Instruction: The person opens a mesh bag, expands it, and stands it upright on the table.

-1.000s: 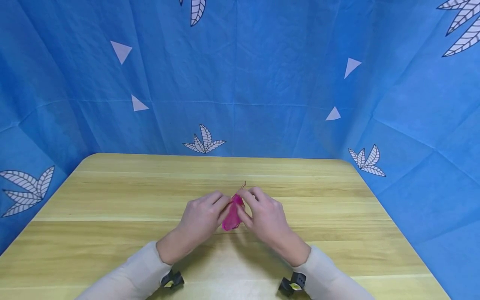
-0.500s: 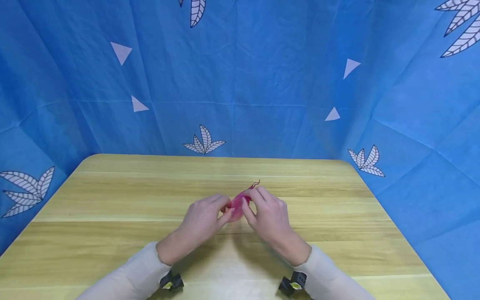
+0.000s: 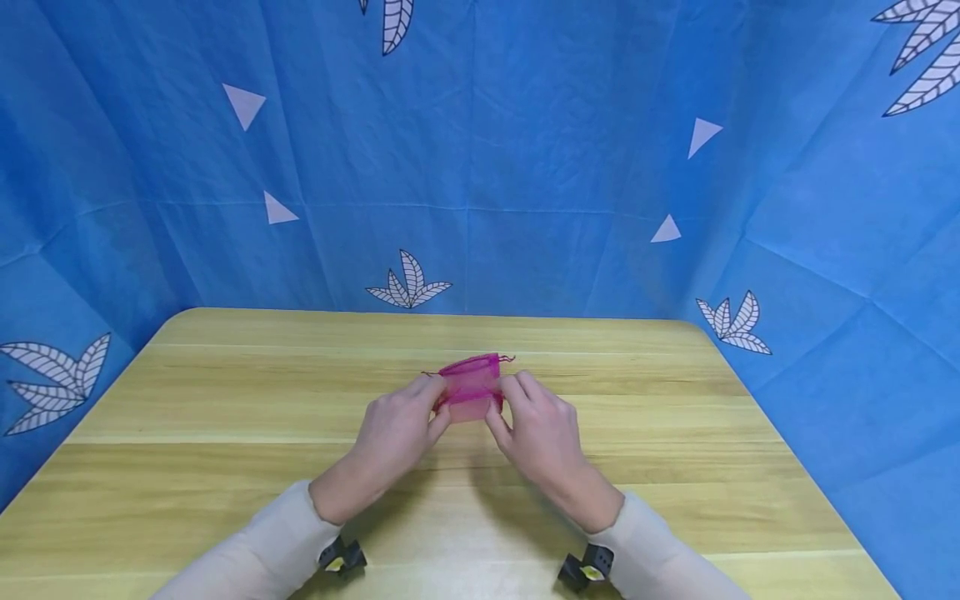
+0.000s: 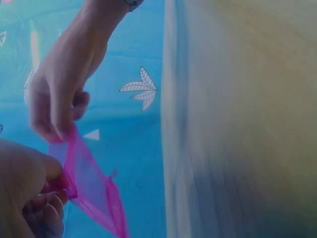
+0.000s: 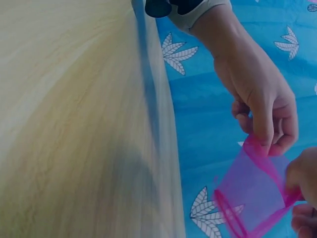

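A sheer magenta organza drawstring pouch (image 3: 470, 385) is stretched flat between my two hands above the table. My left hand (image 3: 397, 425) pinches its left edge between thumb and fingers. On the opposite edge, my right hand (image 3: 536, 423) pinches it the same way. A thin cord end sticks out at each side of the gathered band near the far edge. In the left wrist view the pouch (image 4: 94, 183) hangs taut and see-through. The right wrist view shows the pouch (image 5: 255, 186) too, its darker hemmed band facing away from the hands.
Below is a light wood-grain table (image 3: 225, 408) with rounded far corners. A blue curtain (image 3: 480, 150) with white leaf and triangle prints hangs behind and beside it. Dark cameras are strapped at the left wrist (image 3: 342, 558) and the right wrist (image 3: 587, 568).
The pouch was bunched and slanted between the fingers; now it is spread wide and flat, with the banded end turned away. The hands have drawn slightly apart.
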A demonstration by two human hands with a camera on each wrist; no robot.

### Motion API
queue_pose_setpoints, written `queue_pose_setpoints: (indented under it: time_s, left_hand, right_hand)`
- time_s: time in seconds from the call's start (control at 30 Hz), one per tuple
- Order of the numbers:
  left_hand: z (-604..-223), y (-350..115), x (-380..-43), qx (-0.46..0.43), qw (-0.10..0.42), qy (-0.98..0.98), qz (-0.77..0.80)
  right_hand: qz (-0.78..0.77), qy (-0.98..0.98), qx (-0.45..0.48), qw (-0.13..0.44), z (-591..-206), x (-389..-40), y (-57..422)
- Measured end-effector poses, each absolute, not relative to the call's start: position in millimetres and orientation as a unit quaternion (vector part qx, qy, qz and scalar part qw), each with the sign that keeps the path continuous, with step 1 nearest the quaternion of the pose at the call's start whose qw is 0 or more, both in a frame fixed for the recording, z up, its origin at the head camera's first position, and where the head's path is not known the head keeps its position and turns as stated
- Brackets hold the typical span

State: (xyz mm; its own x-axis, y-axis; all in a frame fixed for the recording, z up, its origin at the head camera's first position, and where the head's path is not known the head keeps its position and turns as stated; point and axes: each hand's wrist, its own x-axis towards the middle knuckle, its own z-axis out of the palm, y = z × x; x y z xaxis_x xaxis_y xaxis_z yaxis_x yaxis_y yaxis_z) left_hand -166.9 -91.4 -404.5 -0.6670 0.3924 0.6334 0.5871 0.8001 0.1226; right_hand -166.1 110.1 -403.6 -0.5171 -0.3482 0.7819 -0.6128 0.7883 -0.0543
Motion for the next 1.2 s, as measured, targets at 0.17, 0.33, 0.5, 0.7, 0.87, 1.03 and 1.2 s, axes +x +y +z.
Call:
queue_pose_setpoints:
  time_s: [0.17,0.33,0.5,0.7,0.87,1.03,1.2]
  left_hand:
    - [-405.6,-90.9,-165.8,-0.308,0.338,-0.876,-0.152]
    - [-405.7,-91.2,-165.9,-0.293,0.353,-0.875,-0.156]
    - [-404.6,-92.6,-167.3,-0.272,0.347,-0.884,-0.153]
    - [-402.3,-95.3,-167.6,-0.272,0.348,-0.883,-0.159]
    - [-403.9,-94.9,-167.9,-0.281,0.348,-0.880,-0.159]
    - [-405.3,-91.9,-167.4,-0.302,0.361,-0.866,-0.168]
    - [-405.6,-91.3,-167.6,-0.306,0.373,-0.860,-0.164]
  right_hand:
    - [0.137,-0.869,0.288,0.379,-405.5,-166.0,110.3]
    - [0.147,-0.851,0.306,0.401,-407.6,-167.5,109.2]
    - [0.153,-0.844,0.312,0.409,-407.6,-167.6,108.6]
    - [0.144,-0.848,0.305,0.410,-405.2,-166.7,109.9]
    - [0.145,-0.850,0.307,0.403,-404.1,-165.8,110.9]
    - [0.149,-0.844,0.330,0.396,-406.3,-166.6,109.0]
    - [0.160,-0.832,0.346,0.403,-408.7,-167.6,107.7]
